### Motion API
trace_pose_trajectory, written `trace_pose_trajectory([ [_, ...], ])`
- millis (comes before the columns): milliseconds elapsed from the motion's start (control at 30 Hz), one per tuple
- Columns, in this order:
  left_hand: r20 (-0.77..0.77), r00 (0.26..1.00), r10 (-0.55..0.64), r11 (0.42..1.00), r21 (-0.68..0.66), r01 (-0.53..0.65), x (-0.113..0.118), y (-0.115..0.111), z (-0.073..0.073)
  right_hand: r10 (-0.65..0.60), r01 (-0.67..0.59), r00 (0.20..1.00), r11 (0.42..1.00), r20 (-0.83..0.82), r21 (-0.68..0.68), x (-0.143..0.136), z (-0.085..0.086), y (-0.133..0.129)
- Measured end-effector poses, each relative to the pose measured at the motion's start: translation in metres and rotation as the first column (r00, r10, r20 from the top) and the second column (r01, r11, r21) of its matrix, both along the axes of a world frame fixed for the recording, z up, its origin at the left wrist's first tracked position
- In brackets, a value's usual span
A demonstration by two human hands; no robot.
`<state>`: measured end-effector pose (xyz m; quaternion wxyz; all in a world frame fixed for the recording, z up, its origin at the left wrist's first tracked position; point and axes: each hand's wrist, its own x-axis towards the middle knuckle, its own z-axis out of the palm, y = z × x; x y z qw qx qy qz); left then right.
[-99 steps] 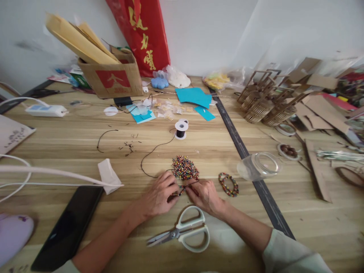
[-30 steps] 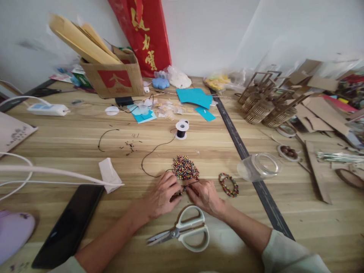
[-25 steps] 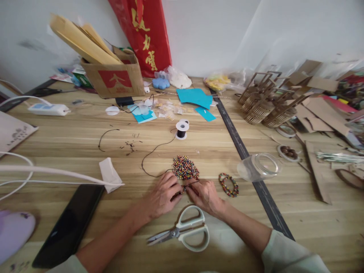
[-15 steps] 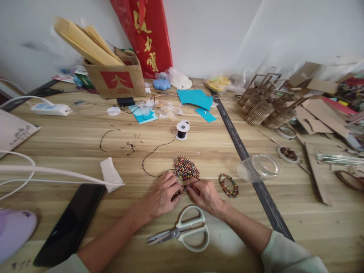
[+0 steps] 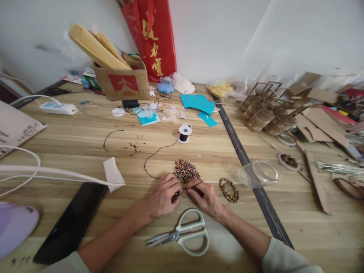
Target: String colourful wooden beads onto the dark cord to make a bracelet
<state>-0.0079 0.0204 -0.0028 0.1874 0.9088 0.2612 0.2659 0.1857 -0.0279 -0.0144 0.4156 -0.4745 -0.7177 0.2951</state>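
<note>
My left hand (image 5: 165, 195) is closed on a short string of coloured beads (image 5: 178, 193), most of it hidden under the fingers. Close beside it, my right hand (image 5: 207, 198) pinches the black cord (image 5: 196, 184) near the end of the beads. Just beyond both hands lies a pile of small multicoloured beads (image 5: 186, 170). From my left hand the cord curves back to a white spool of black cord (image 5: 184, 137). A finished-looking loop of beads (image 5: 229, 190) rests to the right of my right hand. Scissors with pale green handles (image 5: 192, 237) lie in front of me.
A clear jar (image 5: 258, 173) lies on its side at the right. To the left are a black phone (image 5: 71, 223), a folded white paper (image 5: 113, 174) and white cables. Farther back stand a cardboard box (image 5: 122, 81), blue paper pieces (image 5: 197, 103) and bamboo baskets (image 5: 261, 112).
The camera view has shifted slightly, so the scene sits a little lower and to the right. Both hands keep nearly the same place and hold on the beads and cord.
</note>
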Motion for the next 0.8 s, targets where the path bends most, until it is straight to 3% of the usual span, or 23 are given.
trace_pose_trajectory([
  [200,0.098,0.994,0.054,0.993,-0.109,-0.043,-0.001,0.001,-0.002,-0.032,-0.012,0.984,0.971,-0.177,-0.24,-0.001,-0.005,-0.001],
  [533,0.136,0.986,0.096,0.989,-0.123,-0.079,-0.001,0.003,-0.006,-0.033,-0.103,0.91,0.947,-0.413,-0.304,-0.004,0.007,0.004],
  [800,0.176,0.984,0.042,0.993,-0.113,-0.022,-0.002,0.0,-0.001,-0.093,-0.129,0.88,0.897,-0.465,-0.423,-0.002,-0.001,0.006],
])
